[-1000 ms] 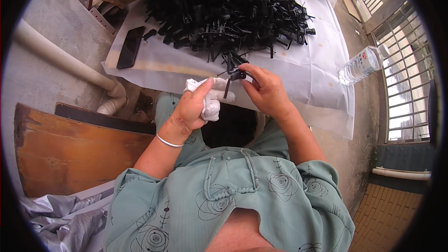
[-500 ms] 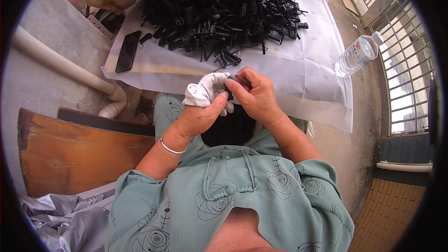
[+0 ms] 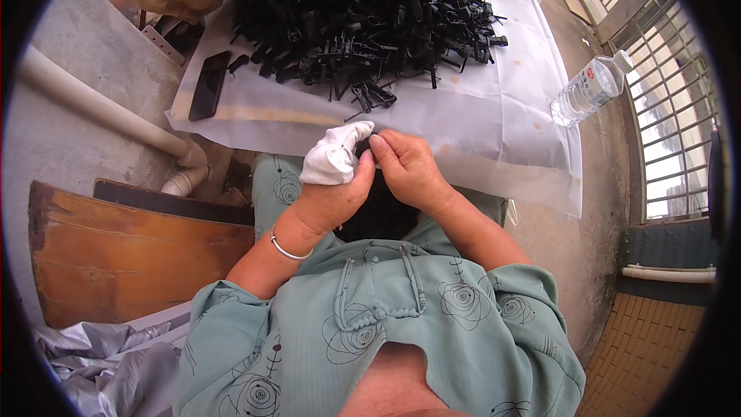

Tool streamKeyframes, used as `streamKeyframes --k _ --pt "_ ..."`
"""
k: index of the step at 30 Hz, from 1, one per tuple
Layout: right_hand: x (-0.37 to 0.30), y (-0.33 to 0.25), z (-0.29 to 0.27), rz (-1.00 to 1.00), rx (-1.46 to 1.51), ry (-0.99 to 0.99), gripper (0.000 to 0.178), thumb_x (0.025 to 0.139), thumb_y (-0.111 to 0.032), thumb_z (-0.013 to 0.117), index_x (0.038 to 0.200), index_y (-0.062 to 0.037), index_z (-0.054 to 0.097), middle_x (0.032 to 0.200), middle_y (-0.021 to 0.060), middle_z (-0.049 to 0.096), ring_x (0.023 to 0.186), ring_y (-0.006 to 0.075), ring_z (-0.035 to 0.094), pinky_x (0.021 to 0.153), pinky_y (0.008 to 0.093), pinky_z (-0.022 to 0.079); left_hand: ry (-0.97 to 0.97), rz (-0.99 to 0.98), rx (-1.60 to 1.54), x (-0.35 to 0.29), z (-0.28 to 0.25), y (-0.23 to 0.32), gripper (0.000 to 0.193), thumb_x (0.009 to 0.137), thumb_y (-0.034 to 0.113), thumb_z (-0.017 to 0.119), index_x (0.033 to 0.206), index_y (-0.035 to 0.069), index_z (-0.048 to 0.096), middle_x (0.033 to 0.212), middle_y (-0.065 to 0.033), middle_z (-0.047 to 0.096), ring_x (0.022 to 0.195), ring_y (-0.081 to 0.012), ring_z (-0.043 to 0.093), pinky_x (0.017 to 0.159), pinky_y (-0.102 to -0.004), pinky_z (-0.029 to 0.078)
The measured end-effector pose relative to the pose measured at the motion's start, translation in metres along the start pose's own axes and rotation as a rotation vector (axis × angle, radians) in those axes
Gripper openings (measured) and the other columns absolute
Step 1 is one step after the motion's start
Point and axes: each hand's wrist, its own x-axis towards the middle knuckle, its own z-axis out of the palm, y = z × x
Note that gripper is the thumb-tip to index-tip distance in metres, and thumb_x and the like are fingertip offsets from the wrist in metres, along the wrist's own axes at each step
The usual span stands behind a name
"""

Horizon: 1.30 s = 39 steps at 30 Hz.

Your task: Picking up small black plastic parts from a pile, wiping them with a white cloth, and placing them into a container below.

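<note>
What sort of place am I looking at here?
Probably a makeshift workspace, perhaps a small workshop or home corner. A big heap of small black parts covers much of a sheet-draped table, with a barred window and exposed pipe nearby.

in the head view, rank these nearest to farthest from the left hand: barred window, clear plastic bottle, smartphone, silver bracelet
From the left hand:
1. silver bracelet, just to its lower left
2. smartphone, upper left
3. clear plastic bottle, well off to the right
4. barred window, beyond the bottle, at far right
</note>
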Motion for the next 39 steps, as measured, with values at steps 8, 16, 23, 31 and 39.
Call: streamKeyframes --k 8,16,23,31,39 --pt "0.003 0.014 -0.005 -0.015 0.178 -0.017 0.02 0.09 -0.016 0.053 0.08 0.0006 0.056 0.061 0.0043 0.045 0.056 0.0126 0.038 0.053 0.0285 0.038 -0.08 -0.231 -0.355 0.004 -0.002 0.0 0.03 0.082 0.003 0.057 0.11 -0.002 0.051 0.095 -0.0081 0.058 0.08 -0.0133 0.055 0.074 -0.0255 0.047" --pt "-0.006 0.011 -0.028 0.014 -0.015 -0.123 0.018 0.081 -0.014 0.064 0.092 -0.0001 0.061 0.065 0.0058 0.053 0.06 0.0089 0.048 0.054 0.0259 0.041 -0.149 -0.445 -0.582 0.007 -0.01 0.0 0.036 0.089 0.005 0.049 0.123 0.001 0.04 0.087 -0.0026 0.054 0.064 -0.0053 0.046 0.056 -0.0189 0.041" --pt "-0.006 0.008 -0.041 -0.025 -0.198 -0.208 0.01 0.078 -0.007 0.065 0.085 -0.0003 0.063 0.065 0.0073 0.055 0.056 0.013 0.05 0.054 0.0245 0.041 -0.186 -0.424 -0.55 0.009 -0.013 0.002 0.037 0.091 0.007 0.041 0.127 0.001 0.037 0.087 -0.0031 0.053 0.06 -0.0046 0.042 0.053 -0.0179 0.037" --pt "0.0 -0.006 -0.033 -0.043 -0.02 -0.137 0.012 0.078 -0.009 0.067 0.081 0.0007 0.061 0.064 0.0076 0.054 0.055 0.0118 0.047 0.052 0.025 0.04 -0.271 0.073 -0.198 0.008 -0.003 -0.008 0.034 0.086 0.004 0.04 0.12 0.001 0.041 0.078 0.0006 0.048 0.057 -0.0037 0.038 0.051 -0.0182 0.034" --pt "0.0 -0.001 -0.02 -0.085 -0.075 -0.221 0.021 0.089 -0.014 0.051 0.076 0.001 0.053 0.062 0.012 0.05 0.057 0.0217 0.044 0.055 0.0327 0.04 -0.308 -0.329 -0.3 0.001 -0.009 0.003 0.024 0.084 0.004 0.041 0.108 0.002 0.044 0.077 -0.0003 0.048 0.061 -0.0064 0.042 0.055 -0.0218 0.038"
